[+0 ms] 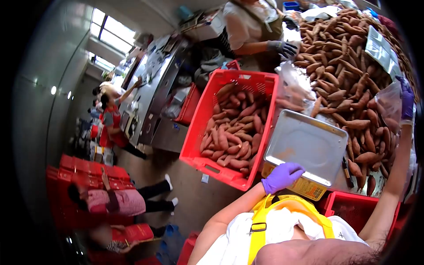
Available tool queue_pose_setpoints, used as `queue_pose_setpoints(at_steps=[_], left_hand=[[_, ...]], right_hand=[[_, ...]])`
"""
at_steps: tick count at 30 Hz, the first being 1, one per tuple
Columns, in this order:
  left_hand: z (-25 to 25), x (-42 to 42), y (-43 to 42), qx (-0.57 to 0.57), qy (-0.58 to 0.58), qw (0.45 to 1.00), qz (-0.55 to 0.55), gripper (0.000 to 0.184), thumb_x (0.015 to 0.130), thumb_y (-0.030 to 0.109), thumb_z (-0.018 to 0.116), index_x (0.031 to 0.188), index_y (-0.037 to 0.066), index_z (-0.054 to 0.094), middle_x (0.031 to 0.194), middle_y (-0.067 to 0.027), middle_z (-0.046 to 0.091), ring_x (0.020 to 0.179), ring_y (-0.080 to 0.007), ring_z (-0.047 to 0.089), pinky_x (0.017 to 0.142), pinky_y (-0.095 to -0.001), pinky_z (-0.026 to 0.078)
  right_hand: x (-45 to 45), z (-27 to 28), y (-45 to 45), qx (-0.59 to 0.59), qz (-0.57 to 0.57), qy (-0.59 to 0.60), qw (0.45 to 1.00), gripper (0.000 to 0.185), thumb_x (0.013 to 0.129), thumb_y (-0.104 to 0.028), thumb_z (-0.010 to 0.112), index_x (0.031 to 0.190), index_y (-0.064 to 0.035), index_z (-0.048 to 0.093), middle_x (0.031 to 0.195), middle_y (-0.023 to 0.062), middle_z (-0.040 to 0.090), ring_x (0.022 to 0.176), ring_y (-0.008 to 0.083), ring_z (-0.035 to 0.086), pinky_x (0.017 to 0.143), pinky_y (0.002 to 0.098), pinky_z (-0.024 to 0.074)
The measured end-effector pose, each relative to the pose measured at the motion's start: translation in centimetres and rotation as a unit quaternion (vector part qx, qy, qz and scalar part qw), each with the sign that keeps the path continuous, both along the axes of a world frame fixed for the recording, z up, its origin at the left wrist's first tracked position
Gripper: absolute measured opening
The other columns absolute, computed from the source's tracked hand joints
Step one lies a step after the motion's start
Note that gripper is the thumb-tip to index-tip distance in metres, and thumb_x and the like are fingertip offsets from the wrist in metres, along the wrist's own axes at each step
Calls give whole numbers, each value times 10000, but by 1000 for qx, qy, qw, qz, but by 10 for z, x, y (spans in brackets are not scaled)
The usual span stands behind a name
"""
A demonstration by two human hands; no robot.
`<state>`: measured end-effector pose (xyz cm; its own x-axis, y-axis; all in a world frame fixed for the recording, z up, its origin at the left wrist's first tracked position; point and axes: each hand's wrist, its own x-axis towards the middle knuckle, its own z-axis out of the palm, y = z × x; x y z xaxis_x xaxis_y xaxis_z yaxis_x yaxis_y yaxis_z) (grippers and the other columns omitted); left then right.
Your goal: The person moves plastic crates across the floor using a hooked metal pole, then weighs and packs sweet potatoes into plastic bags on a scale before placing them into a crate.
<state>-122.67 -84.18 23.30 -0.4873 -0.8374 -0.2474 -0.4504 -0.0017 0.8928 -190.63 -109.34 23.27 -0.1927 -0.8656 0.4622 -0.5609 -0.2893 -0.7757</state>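
Note:
My left hand (285,177), in a purple glove, rests at the near edge of a scale's metal tray (304,145), its fingers stretched out and holding nothing. Below the tray shows the yellow keypad (308,189) of the scale. Out to the right, my gloved right hand (406,99) is closed on the edge of a clear plastic bag (390,105). The bag lies over part of a large heap of sweet potatoes (344,62) on the table. A dark-handled tool (347,173) lies beside the tray.
A red crate (187,148) with sweet potatoes stands left of the scale. Another red crate (353,210) is close by my body. Across the table is a co-worker's gloved hand (282,47). Several people and stacked red crates (88,170) are at the left.

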Motion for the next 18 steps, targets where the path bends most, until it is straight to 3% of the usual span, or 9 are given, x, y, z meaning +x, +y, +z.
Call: queue_pose_setpoints(at_steps=[6, 9, 10, 12, 13, 14, 15, 17, 18], left_hand=[[9, 37, -18, -59, 58, 995, 49, 218, 917, 165, 599, 1060, 8, 648, 912, -99, 673, 836, -153, 623, 768, -279, 488], [7, 40, -26, -47, 115, 989, 86, 269, 892, 159, 634, 1125, 23, 629, 985, -105, 661, 867, -175, 623, 776, -275, 492], [11, 41, -29, -43, 117, 989, 81, 269, 892, 159, 634, 1125, 23, 629, 985, -105, 661, 867, -175, 623, 776, -275, 492], [22, 36, -40, -116, 75, 988, 66, 468, 854, 210, 685, 1260, 22, 545, 1126, -142, 616, 989, -232, 604, 863, -316, 475], [16, 30, -48, -235, 72, 967, 72, 597, 827, 243, 712, 1326, 19, 471, 1181, -159, 584, 1050, -260, 576, 909, -340, 450], [9, 19, -55, -348, 74, 932, 74, 731, 800, 276, 739, 1392, 16, 397, 1236, -175, 551, 1111, -289, 549, 956, -364, 426], [18, 10, -60, -330, 69, 940, 45, 892, 753, 324, 771, 1442, 8, 302, 1287, -194, 509, 1177, -331, 500, 1022, -392, 369], [13, -14, -68, -387, 16, 920, 56, 963, 693, 364, 786, 1454, 36, 295, 1180, -181, 538, 1057, -340, 527, 920, -412, 398], [-3, -18, -72, -440, -49, 896, 43, 847, 737, 345, 744, 1422, 40, 350, 1049, -159, 564, 933, -328, 537, 832, -423, 403]], right_hand=[[215, 121, 69, 11, 142, -56, 988, 355, 992, -158, 396, 1256, 17, 557, 1249, 94, 593, 1164, 179, 531, 1060, 299, 349], [276, 103, 78, 60, 246, -105, 962, 415, 999, -276, 426, 1258, 22, 554, 1237, 81, 595, 1168, 177, 521, 1085, 299, 310], [311, 100, 89, 102, 218, -118, 963, 402, 989, -260, 437, 1248, 19, 565, 1234, 81, 594, 1167, 180, 521, 1078, 298, 318], [379, 97, 120, 116, 217, -114, 962, 336, 963, -199, 462, 1157, 16, 633, 1158, 69, 632, 1091, 183, 568, 1026, 298, 377], [387, 60, 116, 119, 236, -134, 955, 321, 959, -194, 487, 1142, 21, 640, 1130, 57, 646, 1024, 164, 590, 951, 270, 426], [421, 70, 143, 236, 224, -178, 929, 321, 965, -237, 514, 1160, -18, 645, 1123, 25, 651, 937, 104, 584, 857, 255, 466], [445, 71, 163, 273, 242, -187, 912, 324, 930, -213, 581, 1168, 1, 633, 1127, 19, 641, 953, 94, 575, 845, 228, 446], [467, 49, 182, 276, 270, -228, 894, 344, 849, -128, 705, 1159, 0, 632, 1020, -8, 644, 879, 55, 565, 795, 239, 486], [469, 60, 196, 337, 222, -176, 898, 375, 820, -113, 735, 1163, -4, 628, 1008, -21, 636, 885, 49, 556, 790, 225, 483]])
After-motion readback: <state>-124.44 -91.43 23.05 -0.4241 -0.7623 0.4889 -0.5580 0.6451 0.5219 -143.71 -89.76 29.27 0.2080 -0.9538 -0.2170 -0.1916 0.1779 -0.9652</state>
